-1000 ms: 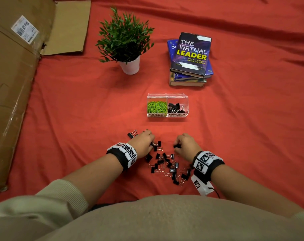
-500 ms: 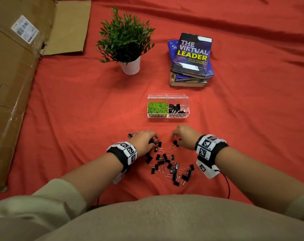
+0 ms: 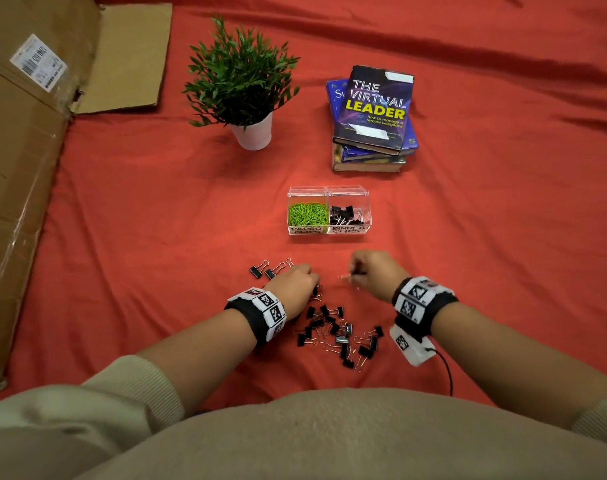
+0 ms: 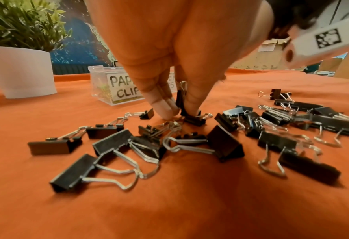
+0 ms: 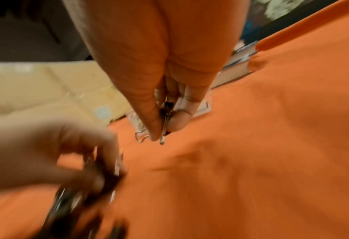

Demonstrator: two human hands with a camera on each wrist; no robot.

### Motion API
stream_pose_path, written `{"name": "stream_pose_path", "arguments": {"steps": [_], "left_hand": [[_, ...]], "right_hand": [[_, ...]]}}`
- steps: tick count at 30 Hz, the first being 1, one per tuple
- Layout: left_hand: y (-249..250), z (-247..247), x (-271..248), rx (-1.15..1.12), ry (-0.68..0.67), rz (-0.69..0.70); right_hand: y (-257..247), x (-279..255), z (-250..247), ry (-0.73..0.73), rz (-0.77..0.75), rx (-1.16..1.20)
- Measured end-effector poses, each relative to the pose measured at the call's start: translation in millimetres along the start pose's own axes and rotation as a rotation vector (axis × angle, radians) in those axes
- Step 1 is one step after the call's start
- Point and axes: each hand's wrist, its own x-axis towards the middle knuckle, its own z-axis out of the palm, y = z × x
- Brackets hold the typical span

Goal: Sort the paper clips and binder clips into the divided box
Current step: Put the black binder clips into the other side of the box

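Binder clips (image 3: pixel 336 332), black folded steel with bright wire handles, lie scattered on the wrinkled red cloth (image 3: pixel 156 220) between the two wrists. At far left, flattened brown cardboard (image 3: pixel 21 168) overlaps the cloth's edge. Two stray clips (image 3: pixel 264 270) sit just left of the left hand (image 3: pixel 297 284), whose thumb and fingertips (image 4: pixel 165 108) pinch an upright binder clip (image 4: pixel 180 100) at the pile's far edge. Right of it the right hand (image 3: pixel 375 271), above the cloth, pinches another clip (image 5: pixel 165 116) by its wire handles. Beyond both hands stands the clear plastic divided box (image 3: pixel 330 211), green paper clips (image 3: pixel 308 213) left, black clips right. Bare cloth lies open between hands and box, and widely to the right.
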Motion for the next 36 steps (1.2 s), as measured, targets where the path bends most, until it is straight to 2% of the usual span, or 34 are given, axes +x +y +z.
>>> {"name": "stream_pose_path", "arguments": {"steps": [3,5,8,12,15,18,20,24,26,32,36], "left_hand": [[0.4,1.0,0.4,-0.038,0.003,-0.026],[0.2,1.2,1.5,-0.103,0.004,-0.055],[0.1,-0.1,2.9,-0.202,0.0,-0.087],[-0.6,-1.5,3.8,-0.285,0.019,-0.123],[-0.8,-6.0,5.9,-0.364,0.034,-0.189],[5.1,-21.7,13.7,-0.446,0.11,-0.226],[10.0,-39.9,25.5,-0.506,0.201,-0.224],[18.7,-80.1,61.6,-0.583,0.344,-0.221],[22.5,-92.7,77.9,-0.541,0.354,-0.236],[21.8,-91.7,99.9,-0.481,0.319,-0.287],[22.2,-88.0,82.3,-0.441,0.324,-0.21]], "right_hand": [[-10.3,21.1,-37.4,0.213,0.018,0.123],[-16.2,39.8,-57.8,0.297,-0.003,0.105],[-22.3,64.2,-68.8,0.293,-0.032,0.027],[-20.9,79.8,-59.5,0.254,-0.046,-0.054],[-17.7,75.2,-55.4,0.284,-0.065,-0.024],[-13.8,54.7,-54.0,0.326,-0.099,0.012],[-13.0,31.6,-47.2,0.26,-0.081,0.025],[-11.3,-13.8,-6.1,-0.126,-0.128,-0.132],[-9.9,-25.0,18.2,-0.223,-0.151,-0.19],[-6.0,-30.1,52.4,-0.161,-0.121,-0.255],[-5.0,-31.2,55.0,-0.115,-0.113,-0.182]]}}
